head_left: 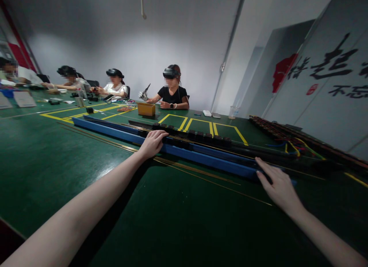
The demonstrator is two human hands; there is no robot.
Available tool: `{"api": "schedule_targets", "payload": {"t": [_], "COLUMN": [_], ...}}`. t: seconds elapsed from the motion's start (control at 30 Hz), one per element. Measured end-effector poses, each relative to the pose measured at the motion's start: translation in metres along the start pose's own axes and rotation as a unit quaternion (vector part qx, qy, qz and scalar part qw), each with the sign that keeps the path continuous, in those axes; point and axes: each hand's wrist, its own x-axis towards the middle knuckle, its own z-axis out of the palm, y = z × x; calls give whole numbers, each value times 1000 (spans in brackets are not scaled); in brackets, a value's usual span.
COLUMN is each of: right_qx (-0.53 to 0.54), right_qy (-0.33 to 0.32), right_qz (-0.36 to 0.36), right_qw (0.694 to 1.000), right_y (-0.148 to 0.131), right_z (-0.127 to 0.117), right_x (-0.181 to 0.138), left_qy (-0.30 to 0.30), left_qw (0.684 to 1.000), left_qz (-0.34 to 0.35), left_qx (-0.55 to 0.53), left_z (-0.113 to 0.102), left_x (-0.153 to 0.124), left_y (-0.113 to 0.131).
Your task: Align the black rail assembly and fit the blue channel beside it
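Note:
A long blue trough-like rail (97,129) lies across the green table, with a dark strip (221,150) and thin brass-coloured rods along it. My left hand (152,144) rests over the rail left of its middle, fingers stretched together across it toward the dark strip; the thumb is hidden. At the rail's right end is my right hand (277,184), thumb apart from the stretched fingers. Its fingertips are at the rail's far side and its thumb at the near side. Whether they press on it is unclear. Several loose brass-coloured rods (198,170) lie on the table before the rail.
Black blocks (207,138) line the rail's far side. Beyond stand a yellow bin (146,109), yellow tape outlines and a clear cup (233,112). Bundled dark strips with coloured wires (299,146) lie at right. Several people with headsets sit across the table (184,221).

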Motion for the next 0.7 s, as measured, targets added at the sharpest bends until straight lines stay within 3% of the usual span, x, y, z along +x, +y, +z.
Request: {"api": "schedule_targets", "payload": {"t": [0.1,0.2,0.37,0.5,0.7], "right_qx": [-2,17,3,39,44], "right_qy": [-30,-14,92,111,84], "right_qz": [-8,41,215,351,374], "right_qw": [1000,999,972,929,922], "right_y": [-2,2,9,6,5], "right_z": [1,1,-3,-12,-16], "right_x": [0,1,2,5,6], "left_qy": [3,-5,-13,-3,2], "left_qw": [1000,1000,1000,1000,1000], "left_qz": [4,-7,-19,-7,-4], "left_qx": [-4,-5,-6,0,-1], "left_z": [0,1,1,1,1], "left_x": [0,0,0,0,-1], "left_y": [0,0,0,0,-1]}}
